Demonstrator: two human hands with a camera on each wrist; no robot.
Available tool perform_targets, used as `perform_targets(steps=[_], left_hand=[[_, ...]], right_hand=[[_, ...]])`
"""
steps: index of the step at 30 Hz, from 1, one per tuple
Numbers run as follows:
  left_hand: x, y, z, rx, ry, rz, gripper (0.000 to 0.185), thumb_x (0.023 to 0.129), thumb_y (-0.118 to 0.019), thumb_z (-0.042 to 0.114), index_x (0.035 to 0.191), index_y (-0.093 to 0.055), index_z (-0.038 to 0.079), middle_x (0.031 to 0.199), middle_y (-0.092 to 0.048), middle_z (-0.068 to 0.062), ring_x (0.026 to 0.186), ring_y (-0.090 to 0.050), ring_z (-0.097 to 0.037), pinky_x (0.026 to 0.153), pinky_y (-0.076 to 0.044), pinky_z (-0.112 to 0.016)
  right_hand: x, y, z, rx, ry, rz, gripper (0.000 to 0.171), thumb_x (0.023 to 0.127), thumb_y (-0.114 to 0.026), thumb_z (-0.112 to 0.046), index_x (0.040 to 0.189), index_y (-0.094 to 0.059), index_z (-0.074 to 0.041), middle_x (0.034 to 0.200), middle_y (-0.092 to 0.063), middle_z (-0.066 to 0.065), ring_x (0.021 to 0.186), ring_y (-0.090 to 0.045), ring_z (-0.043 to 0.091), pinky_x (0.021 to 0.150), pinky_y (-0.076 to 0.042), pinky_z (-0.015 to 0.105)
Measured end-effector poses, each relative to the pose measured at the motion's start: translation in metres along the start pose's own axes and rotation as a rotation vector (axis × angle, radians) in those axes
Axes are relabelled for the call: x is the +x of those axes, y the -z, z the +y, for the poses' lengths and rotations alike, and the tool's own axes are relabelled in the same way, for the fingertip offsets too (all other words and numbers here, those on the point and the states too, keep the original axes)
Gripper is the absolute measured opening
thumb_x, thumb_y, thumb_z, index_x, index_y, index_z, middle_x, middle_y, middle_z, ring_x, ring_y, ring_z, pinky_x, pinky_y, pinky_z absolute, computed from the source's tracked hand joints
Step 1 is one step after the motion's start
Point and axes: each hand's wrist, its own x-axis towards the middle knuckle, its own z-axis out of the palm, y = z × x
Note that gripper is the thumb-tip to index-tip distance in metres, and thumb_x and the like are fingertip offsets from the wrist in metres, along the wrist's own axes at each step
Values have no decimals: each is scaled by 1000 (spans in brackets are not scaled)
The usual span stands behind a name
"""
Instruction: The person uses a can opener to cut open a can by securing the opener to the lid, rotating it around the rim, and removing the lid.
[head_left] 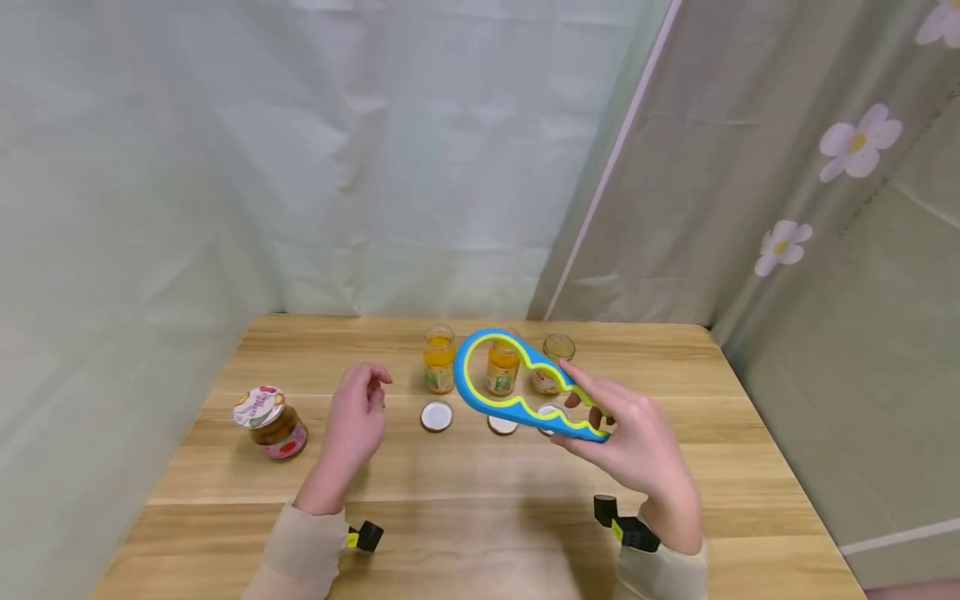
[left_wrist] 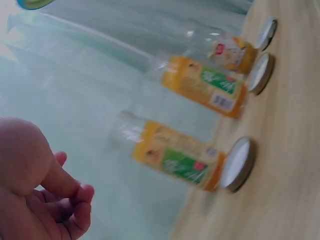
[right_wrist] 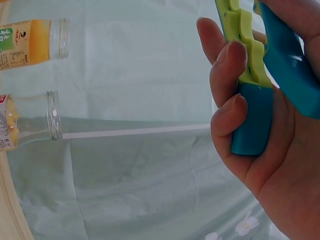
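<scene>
My right hand [head_left: 637,433] grips the handles of a blue and lime-green jar opener [head_left: 461,373], raised above the table. In the right wrist view, fingers curl round one handle [right_wrist: 254,117]. The opener's loop points left, and a jar of orange contents [head_left: 501,377] shows through it. My left hand [head_left: 358,421] hovers with loosely bent fingers and holds nothing. On its left stands a lidded jar [head_left: 276,429] with dark contents and a patterned cap. Two more lidless jars, one orange-filled [head_left: 438,367] and one with less in it [head_left: 546,382], stand at the back.
White-lined lids lie in front of the open jars: a left lid [head_left: 437,416], a middle lid [head_left: 502,426] and a right one partly behind the opener. The wooden table [head_left: 750,492] ends at a pale curtain [head_left: 450,167] behind and at the sides.
</scene>
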Motion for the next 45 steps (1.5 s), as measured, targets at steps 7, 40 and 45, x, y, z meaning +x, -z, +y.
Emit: perform_targets(steps=[7, 40, 45], left_hand=[[-10, 51, 7, -27, 24, 180, 23, 98, -51, -16, 109, -64, -1, 100, -56, -13, 74, -50, -16, 65, -38, -19], [-22, 148, -141, -595, -55, -440, 120, 83, -67, -30, 172, -2, 16, 171, -28, 3, 144, -40, 1, 103, -37, -13], [-20, 137, -149, -558, -9, -475, 116, 84, -72, -24, 173, -8, 16, 167, -36, -1, 138, -48, 1, 104, -38, -12]], right_hand=[[1, 0, -1, -4, 8, -4, 91, 74, -101, -30, 155, -60, -23, 100, -70, -15, 67, -57, 0, 58, -46, 17], [-4, 1, 0, -7, -1, 11, 89, 74, -102, -24, 153, -61, -23, 98, -69, -16, 66, -56, 0, 56, -45, 16], [-3, 3, 2, 2, 1, 14, 90, 74, -102, -23, 153, -61, -22, 98, -69, -15, 65, -56, 0, 56, -46, 16]])
